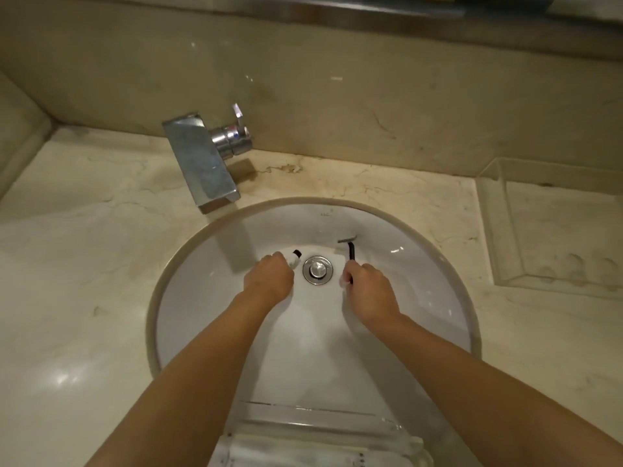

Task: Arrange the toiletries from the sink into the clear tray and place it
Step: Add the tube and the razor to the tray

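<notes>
Both my hands are down in the white sink (202, 298), one on each side of the drain plug (317, 268). My left hand (269, 281) is closed around a small white bottle (295, 259) whose black cap sticks out toward the drain. My right hand (369, 289) grips the black handle of a razor (351, 252); its head rests against the sink's far wall. A clear tray (320, 423) sits at the near edge of the sink, with white packets inside it.
A chrome faucet (202, 163) juts out from the back wall over the sink's far left. A second clear tray (553, 227) stands on the marble counter (84, 264) at the right. The wall rises just behind the counter.
</notes>
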A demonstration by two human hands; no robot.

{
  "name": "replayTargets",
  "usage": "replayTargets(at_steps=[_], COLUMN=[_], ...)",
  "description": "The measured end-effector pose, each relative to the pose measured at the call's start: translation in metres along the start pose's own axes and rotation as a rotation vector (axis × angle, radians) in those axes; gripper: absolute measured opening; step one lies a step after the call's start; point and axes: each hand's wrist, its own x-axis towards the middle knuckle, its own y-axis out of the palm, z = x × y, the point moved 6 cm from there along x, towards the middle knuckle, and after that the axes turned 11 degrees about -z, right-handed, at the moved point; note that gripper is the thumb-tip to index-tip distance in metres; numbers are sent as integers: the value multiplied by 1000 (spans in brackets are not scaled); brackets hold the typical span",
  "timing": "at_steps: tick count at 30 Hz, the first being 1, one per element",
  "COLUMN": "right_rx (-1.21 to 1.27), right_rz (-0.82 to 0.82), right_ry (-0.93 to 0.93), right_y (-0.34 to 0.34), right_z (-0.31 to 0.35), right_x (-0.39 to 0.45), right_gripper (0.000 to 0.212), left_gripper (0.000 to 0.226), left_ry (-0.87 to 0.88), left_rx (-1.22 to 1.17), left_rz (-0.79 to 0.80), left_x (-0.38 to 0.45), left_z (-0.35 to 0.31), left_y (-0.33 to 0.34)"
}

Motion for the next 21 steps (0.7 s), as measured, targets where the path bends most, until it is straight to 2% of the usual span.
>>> replayTargets(at_steps=[2,5,10,13,16,19,21], right_rx=[95,291,576,664,661,709,720], right_rz=[-2,10,91,142,-22,-202,-264], right_ry=[65,211,394,442,455,440,434], right_y=[-8,-23,-47,-59,-84,-115,-134], right_z=[2,9,31,44,48,54,58], right_x=[-7,-18,-41,-62,-79,-97,-109], right_gripper=[16,14,9,25,21,8,17], left_gripper=[39,41,15,19,26,14,7], left_ry=[-64,-161,-486,-568,-591,-600,-604], left_rx=[-140,-502,-983,-1196,-1308,-1392,-1436], left_rz=[42,145,333,427,501,518,506], left_x=[-6,-25,-71,-100,-128,-149,-161], left_z=[4,-2,-5,-12,-19,-21,-19], left_y=[-9,-28,-53,-68,-87,-103,-111])
